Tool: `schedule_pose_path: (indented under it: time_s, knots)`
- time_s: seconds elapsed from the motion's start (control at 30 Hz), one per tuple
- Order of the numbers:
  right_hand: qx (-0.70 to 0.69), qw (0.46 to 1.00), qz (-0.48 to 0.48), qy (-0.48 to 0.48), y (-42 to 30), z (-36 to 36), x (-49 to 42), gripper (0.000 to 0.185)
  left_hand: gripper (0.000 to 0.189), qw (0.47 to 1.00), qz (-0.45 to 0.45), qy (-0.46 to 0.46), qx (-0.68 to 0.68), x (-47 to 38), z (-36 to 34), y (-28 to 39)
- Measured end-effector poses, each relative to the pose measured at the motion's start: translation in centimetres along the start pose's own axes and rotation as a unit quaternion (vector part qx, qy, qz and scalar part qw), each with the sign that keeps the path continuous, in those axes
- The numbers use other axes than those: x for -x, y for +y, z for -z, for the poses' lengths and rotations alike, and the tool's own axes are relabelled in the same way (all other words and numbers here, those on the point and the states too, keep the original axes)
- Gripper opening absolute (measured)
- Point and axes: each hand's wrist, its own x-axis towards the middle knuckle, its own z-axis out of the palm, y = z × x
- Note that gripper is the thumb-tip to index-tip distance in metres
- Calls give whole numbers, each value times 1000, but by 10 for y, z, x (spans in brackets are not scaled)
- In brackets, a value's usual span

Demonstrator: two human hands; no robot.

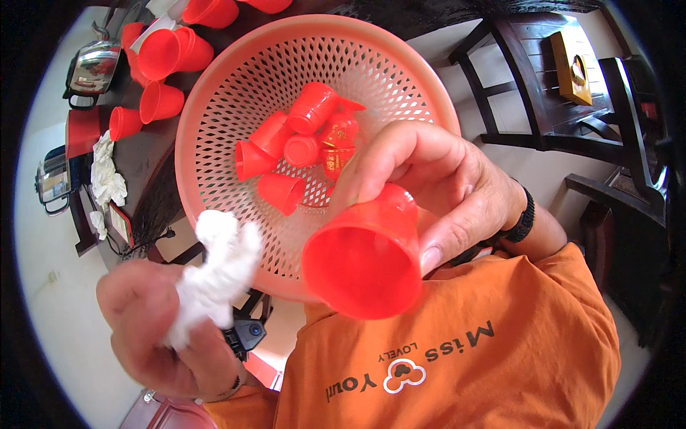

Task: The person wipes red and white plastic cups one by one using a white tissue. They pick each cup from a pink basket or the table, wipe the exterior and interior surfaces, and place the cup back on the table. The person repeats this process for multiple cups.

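Observation:
My right hand (455,182) grips a red plastic cup (364,257), tilted so its open mouth faces me; the inside looks bare. On the left, my left hand (144,327) pinches a crumpled white tissue (220,268), slightly blurred and apart from the cup. Beyond both hands is a round pink perforated plastic basket (225,102). Several red plastic cups (313,107) lie jumbled on its bottom, some bearing gold writing. My right hand and the held cup hide part of the basket's near right side.
More red cups (161,53) stand or lie on a dark table (142,155) at upper left, near crumpled tissues (107,171). A shiny metal pan (95,67) sits at far left. A dark wooden chair (528,86) at right carries a yellow tissue box (571,69).

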Motion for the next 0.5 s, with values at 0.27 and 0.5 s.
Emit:
schedule_pose_path:
  time_s: [0.27,0.5]
  knots:
    - [73,993,-87,41,-9,-13,1,50,38,984,-87,-145,62,-3,-40,-4]
    - [185,982,-38,25,-2,-10,0,42,37,975,16,-208,80,-2,-41,-10]
